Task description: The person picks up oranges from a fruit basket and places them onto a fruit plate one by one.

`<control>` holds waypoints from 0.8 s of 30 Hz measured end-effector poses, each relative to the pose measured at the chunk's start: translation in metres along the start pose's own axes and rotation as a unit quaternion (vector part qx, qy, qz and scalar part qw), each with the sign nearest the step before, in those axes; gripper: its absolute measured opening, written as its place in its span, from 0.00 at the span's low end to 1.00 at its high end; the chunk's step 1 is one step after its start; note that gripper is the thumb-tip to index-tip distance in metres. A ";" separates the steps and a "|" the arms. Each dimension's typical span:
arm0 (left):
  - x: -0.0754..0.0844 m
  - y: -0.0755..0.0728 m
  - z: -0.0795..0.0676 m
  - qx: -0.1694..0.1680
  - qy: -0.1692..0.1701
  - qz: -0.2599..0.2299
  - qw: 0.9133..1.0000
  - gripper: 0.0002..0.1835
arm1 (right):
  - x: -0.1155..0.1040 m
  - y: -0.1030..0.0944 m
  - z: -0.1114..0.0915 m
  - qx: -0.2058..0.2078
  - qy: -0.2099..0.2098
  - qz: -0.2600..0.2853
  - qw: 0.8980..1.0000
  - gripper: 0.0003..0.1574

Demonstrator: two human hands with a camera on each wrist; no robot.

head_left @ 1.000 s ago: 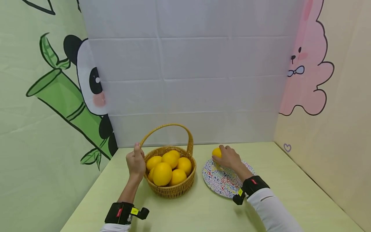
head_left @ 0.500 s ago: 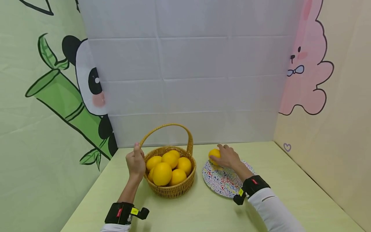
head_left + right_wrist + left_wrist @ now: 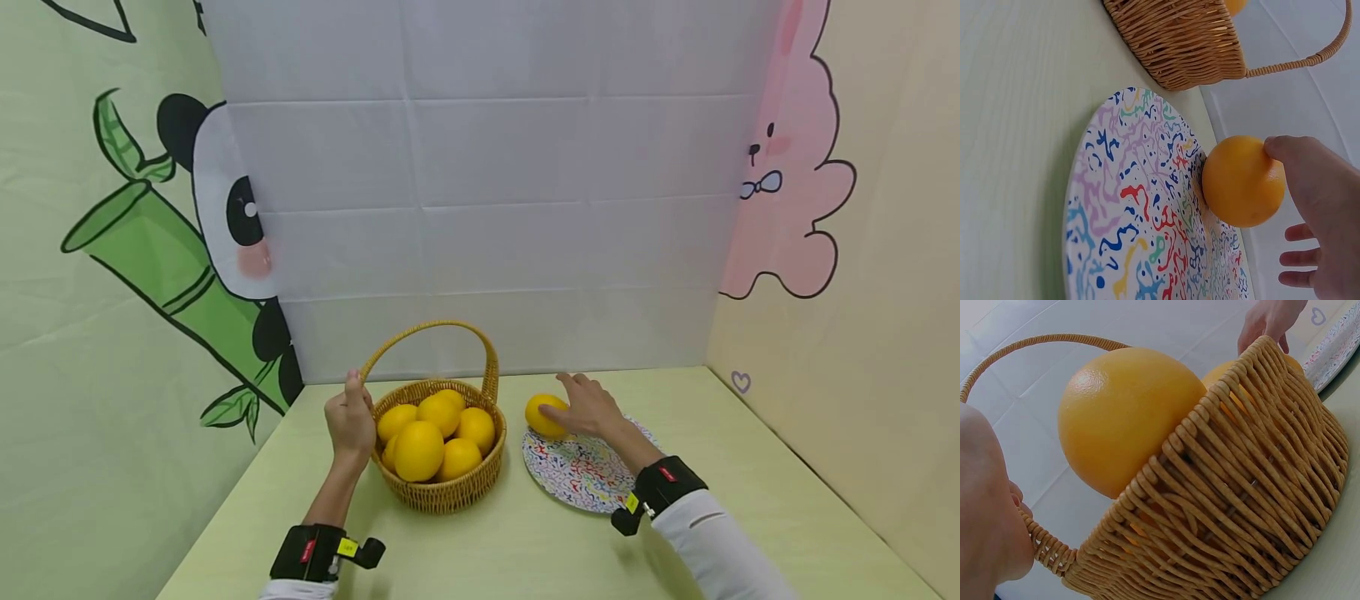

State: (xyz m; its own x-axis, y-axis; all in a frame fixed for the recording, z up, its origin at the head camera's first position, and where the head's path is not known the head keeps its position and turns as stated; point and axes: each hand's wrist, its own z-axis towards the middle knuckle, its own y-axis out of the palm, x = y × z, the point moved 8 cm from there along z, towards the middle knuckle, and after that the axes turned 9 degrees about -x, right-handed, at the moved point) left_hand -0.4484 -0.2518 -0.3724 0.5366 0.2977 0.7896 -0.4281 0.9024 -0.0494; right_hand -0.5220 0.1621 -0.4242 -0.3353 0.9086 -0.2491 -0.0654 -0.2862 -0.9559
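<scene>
My left hand [image 3: 350, 421] grips the left side of the handle of a woven wicker basket [image 3: 442, 497]. Several oranges are piled inside, the nearest orange [image 3: 1129, 419] rising above the rim in the left wrist view. To the right, a single orange [image 3: 546, 416] rests on the far left part of a round plate [image 3: 1129, 206] speckled in many colours. The right hand [image 3: 592, 406] is beside this fruit with its fingers extended apart from it. Its thumb tip lies against the orange's surface in the right wrist view.
Basket and plate stand side by side on a pale table [image 3: 480, 558], a narrow gap between them. A grey-white cloth wall [image 3: 495, 208] rises behind the table. Side walls carry a panda drawing [image 3: 225, 208] on the left and a pink animal drawing [image 3: 795, 192] on the right.
The single orange has moved left and nearer along the plate, out from under the right hand, whose fingers have opened away from it. The left hand keeps its grip on the basket handle.
</scene>
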 end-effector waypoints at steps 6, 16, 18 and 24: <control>-0.001 0.001 -0.001 0.004 -0.009 0.009 1.000 0.37 | -0.006 -0.003 -0.004 0.007 -0.013 -0.006 1.000 0.54; -0.001 0.005 0.000 -0.001 -0.004 0.000 1.000 0.38 | -0.011 -0.010 -0.013 0.023 -0.040 -0.014 0.999 0.54; 0.000 0.006 0.000 0.000 0.000 -0.001 1.000 0.39 | -0.014 -0.013 -0.016 0.026 -0.053 -0.013 0.998 0.54; 0.001 0.007 0.000 0.006 0.010 0.001 1.000 0.39 | -0.030 -0.022 -0.031 0.029 -0.092 -0.013 0.995 0.55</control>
State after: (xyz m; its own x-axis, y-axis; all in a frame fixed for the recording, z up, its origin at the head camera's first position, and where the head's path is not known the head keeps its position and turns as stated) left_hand -0.4510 -0.2456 -0.3722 0.5503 0.3054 0.7771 -0.4370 0.8984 -0.0436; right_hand -0.4809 0.1503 -0.4008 -0.4995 0.8461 -0.1862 -0.1283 -0.2848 -0.9500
